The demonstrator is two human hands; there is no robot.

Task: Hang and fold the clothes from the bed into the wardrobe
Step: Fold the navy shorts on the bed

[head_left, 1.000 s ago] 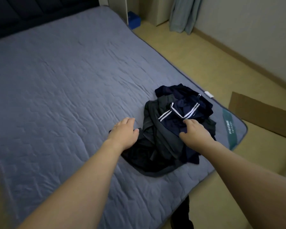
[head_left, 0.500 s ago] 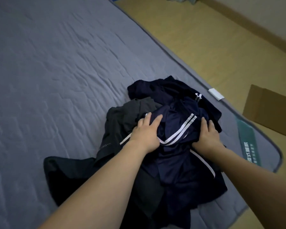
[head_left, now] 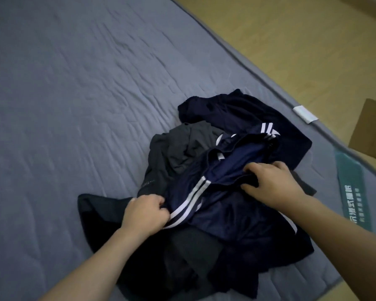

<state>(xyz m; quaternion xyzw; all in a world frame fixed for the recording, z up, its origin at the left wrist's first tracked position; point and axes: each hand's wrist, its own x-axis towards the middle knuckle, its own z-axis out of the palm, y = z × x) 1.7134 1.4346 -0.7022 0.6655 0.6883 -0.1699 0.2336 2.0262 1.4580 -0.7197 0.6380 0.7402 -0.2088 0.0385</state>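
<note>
Navy, white-striped sports garment (head_left: pixel 221 192) tops the clothes pile (head_left: pixel 204 213) near the bed's (head_left: pixel 74 105) foot corner. My left hand (head_left: pixel 144 213) pinches its striped edge; my right hand (head_left: pixel 271 185) grips its waistband. I judge that lifting now may drag the tangled grey garment (head_left: pixel 182 146) onto the floor (head_left: pixel 291 40).

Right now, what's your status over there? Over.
Left hand and right hand both gripping navy striped garment. It lies atop clothes pile on bed. Nothing blocking.
</note>
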